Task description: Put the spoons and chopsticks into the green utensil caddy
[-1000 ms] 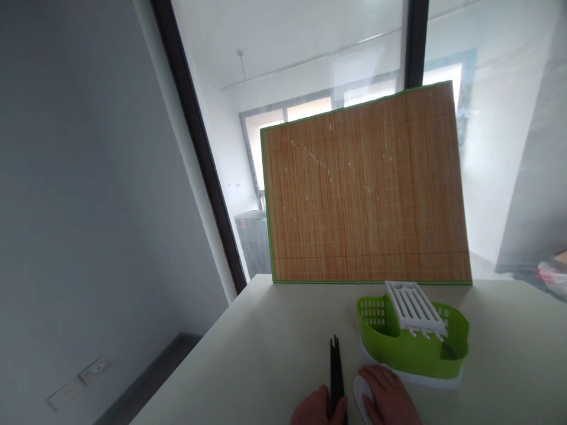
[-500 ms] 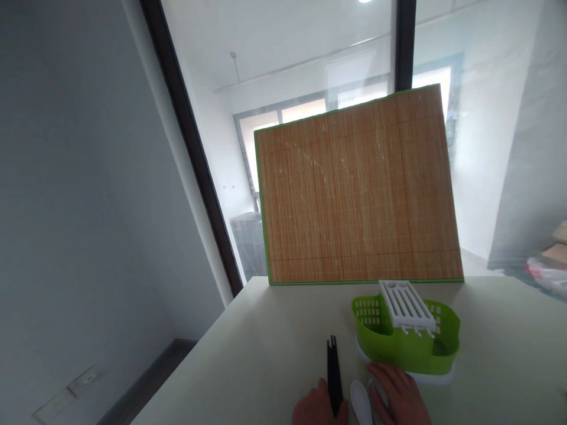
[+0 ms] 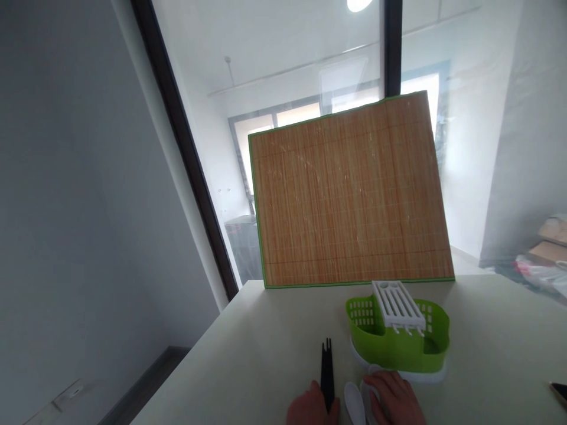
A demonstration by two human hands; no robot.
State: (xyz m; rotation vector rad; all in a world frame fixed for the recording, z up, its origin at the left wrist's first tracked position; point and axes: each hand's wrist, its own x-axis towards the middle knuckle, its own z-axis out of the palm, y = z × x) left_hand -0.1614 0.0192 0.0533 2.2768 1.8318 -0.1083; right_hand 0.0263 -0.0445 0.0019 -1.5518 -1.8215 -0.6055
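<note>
Black chopsticks (image 3: 326, 369) lie together on the table with their tips pointing away from me. My left hand (image 3: 310, 407) is closed round their near end, fingers curled. To their right lies a white spoon (image 3: 353, 400), bowl facing away. My right hand (image 3: 394, 396) has its fingers bent over white spoons beside it; one spoon's bowl (image 3: 368, 394) shows left of the fingers and another pale rounded end pokes out above them. The fingers hide most of these. Just beyond my right hand stands a green basket (image 3: 390, 348) on a white base, topped by a white slotted rack (image 3: 398, 304).
A bamboo mat (image 3: 349, 195) with green edging stands upright at the table's (image 3: 266, 348) far edge, before a glass partition. A dark object (image 3: 559, 392) lies at the right edge. A grey wall (image 3: 88, 206) rises on the left.
The view has shifted slightly, so the basket and mat appear a little further left. A pale rounded spoon end now shows above my right fingers. My left hand stays on the chopsticks.
</note>
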